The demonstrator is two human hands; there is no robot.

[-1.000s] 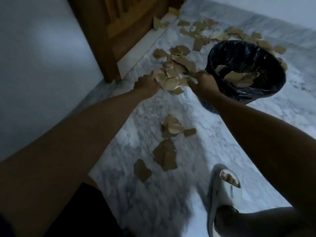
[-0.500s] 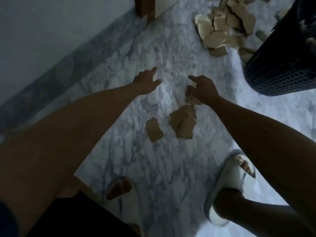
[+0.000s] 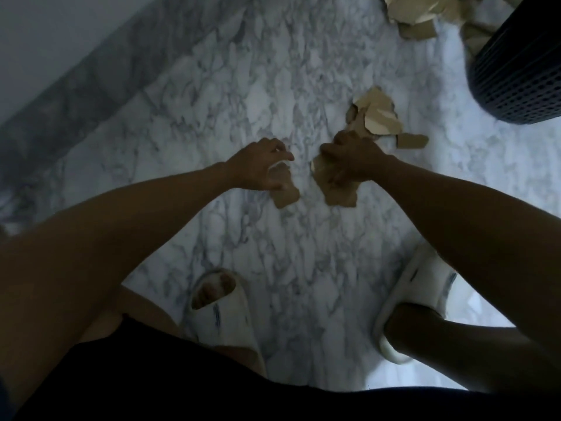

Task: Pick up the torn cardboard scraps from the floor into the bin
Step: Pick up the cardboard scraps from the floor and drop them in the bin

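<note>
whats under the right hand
A brown cardboard scrap lies on the marble floor under the right hand. Its lower part shows; the hand covers the rest.

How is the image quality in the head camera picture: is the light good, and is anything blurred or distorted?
Head view: dim, bluish light; forearms and left hand and right hand are dark, near silhouettes. The fingers look slightly smeared. Wide-angle distortion bends the wall base. Cardboard scraps stay readable; the bin is nearly black, cut by the frame edge.
</note>
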